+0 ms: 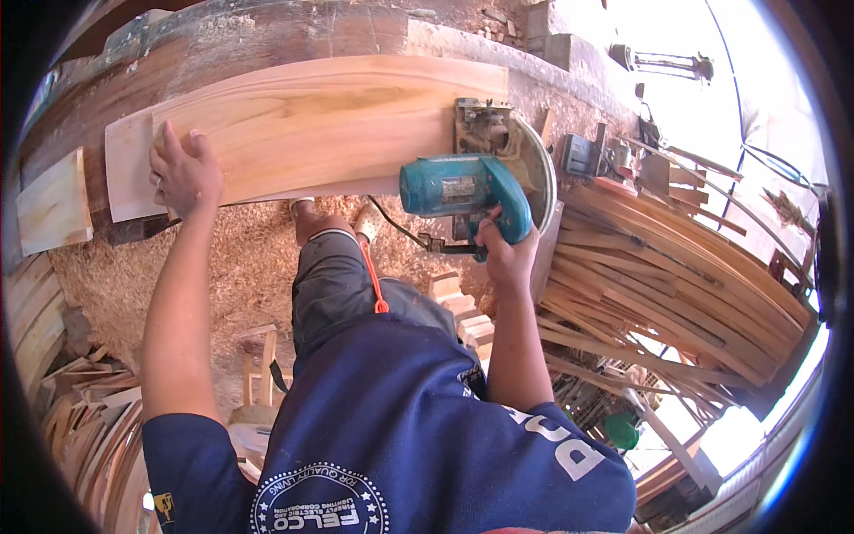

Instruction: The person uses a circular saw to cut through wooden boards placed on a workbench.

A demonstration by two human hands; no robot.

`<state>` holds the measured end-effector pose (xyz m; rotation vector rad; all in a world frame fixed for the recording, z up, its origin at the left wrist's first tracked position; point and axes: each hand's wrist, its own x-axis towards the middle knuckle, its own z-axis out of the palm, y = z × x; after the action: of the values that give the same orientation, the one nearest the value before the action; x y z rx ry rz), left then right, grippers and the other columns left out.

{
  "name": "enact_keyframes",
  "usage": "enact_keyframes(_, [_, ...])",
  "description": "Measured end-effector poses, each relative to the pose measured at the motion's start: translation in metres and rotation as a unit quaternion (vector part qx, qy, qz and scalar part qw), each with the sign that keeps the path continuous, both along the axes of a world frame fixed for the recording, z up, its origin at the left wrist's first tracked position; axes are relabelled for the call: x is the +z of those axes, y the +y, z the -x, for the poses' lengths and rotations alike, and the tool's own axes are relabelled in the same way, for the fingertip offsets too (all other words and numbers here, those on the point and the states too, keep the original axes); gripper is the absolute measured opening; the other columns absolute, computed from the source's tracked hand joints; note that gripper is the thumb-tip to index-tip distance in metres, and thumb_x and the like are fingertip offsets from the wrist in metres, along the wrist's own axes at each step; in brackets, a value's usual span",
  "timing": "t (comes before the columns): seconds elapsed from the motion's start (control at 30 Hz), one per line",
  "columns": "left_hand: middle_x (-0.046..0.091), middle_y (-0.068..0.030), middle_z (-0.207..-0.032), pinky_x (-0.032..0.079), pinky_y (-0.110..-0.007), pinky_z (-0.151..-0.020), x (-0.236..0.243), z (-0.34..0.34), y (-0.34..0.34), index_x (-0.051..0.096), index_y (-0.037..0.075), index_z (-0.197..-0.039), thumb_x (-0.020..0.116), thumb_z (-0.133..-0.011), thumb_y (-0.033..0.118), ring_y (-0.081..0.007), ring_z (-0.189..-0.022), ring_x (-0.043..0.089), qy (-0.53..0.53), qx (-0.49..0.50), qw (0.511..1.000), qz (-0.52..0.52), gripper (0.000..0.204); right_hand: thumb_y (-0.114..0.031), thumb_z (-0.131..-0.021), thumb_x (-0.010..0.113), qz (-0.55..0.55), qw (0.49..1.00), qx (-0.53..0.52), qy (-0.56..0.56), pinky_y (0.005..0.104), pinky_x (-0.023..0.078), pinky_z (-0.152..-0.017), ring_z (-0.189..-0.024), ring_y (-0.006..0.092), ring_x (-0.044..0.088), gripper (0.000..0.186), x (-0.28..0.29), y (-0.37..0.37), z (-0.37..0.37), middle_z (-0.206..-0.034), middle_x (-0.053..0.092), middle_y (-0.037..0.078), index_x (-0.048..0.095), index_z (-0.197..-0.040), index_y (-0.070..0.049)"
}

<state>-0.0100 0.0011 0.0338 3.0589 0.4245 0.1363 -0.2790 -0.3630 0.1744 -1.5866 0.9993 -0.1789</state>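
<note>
A long, pale wooden board (329, 125) with brown grain lies across the bench in front of me. Under it a second board (130, 173) sticks out at the left end. My left hand (189, 167) grips the upper board near that end, fingers bent on its top face, thumb side hidden in part. At the opposite end, my right hand (509, 249) is wrapped round the handle of a teal circular saw (454, 185). The saw's base plate lies over the board's right end, and its blade guard faces right. Its cord hangs down by my legs.
Left of the boards lies a short wooden offcut (55, 205). Shavings (240, 258) cover the floor. A big pile of wooden strips (667, 276) stands at the right, more curved pieces (98, 454) at the lower left. A bar clamp (663, 64) lies at the far right.
</note>
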Motion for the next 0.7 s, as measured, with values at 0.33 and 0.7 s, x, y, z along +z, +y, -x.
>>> enact_keyframes(0.33, [0.038, -0.0170, -0.162, 0.038, -0.065, -0.107, 0.001, -0.001, -0.002, 0.039, 0.033, -0.159, 0.048, -0.101, 0.060, -0.0442, -0.142, 0.042, 0.004, 0.005, 1.000, 0.002, 0.064, 0.004, -0.084, 0.065, 0.010, 1.000, 0.006, 0.000, 0.0286, 0.050, -0.062, -0.065, 0.0130, 0.061, 0.016, -0.003, -0.005, -0.009, -0.077, 0.064, 0.005, 0.063, -0.100, -0.001])
enact_keyframes(0.7, [0.038, -0.0162, -0.162, 0.039, -0.065, -0.106, 0.000, -0.001, -0.001, 0.039, 0.035, -0.159, 0.048, -0.101, 0.060, -0.0435, -0.142, 0.042, -0.003, 0.002, 1.000, -0.007, 0.064, 0.002, -0.084, 0.067, 0.013, 1.000, 0.000, 0.002, 0.0289, 0.050, -0.062, -0.064, 0.0135, 0.061, 0.015, -0.004, -0.009, -0.021, -0.075, 0.064, 0.005, 0.064, -0.098, -0.001])
